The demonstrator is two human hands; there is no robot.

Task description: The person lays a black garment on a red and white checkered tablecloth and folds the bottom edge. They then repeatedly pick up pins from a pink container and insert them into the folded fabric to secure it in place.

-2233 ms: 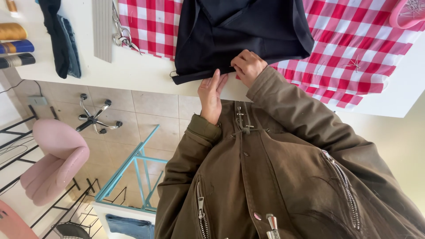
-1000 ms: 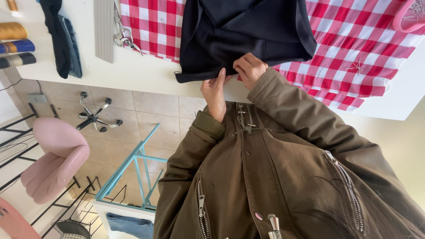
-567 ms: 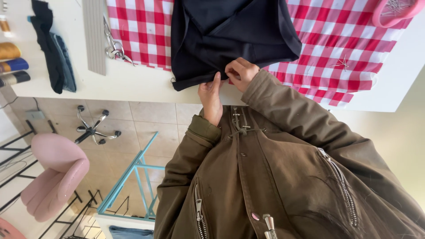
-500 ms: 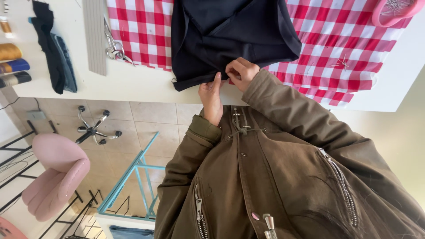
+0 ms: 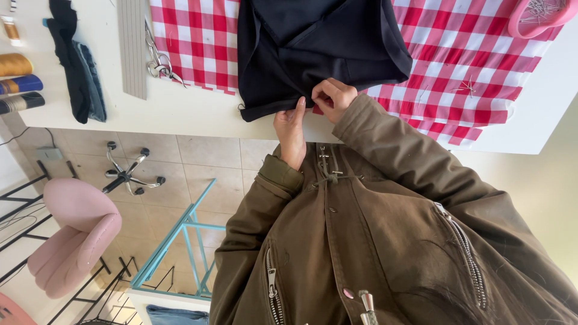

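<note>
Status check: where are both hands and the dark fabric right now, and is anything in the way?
Left hand flat at dark fabric hem. Right hand pinching same hem. Fabric lies on checked cloth; scissors off to the side.

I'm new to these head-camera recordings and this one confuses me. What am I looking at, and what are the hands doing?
The camera sits on a person's head and looks down, so the olive-brown jacket filling the lower picture is their own. Both hands meet at the near hem of a dark navy garment: the left hand presses its edge, and the right hand pinches it with the fingers. The garment lies on red-and-white checked fabric on a white table. Also there: scissors, a grey ruler, thread spools and a pink pin holder. A pink chair stands on the floor.
</note>
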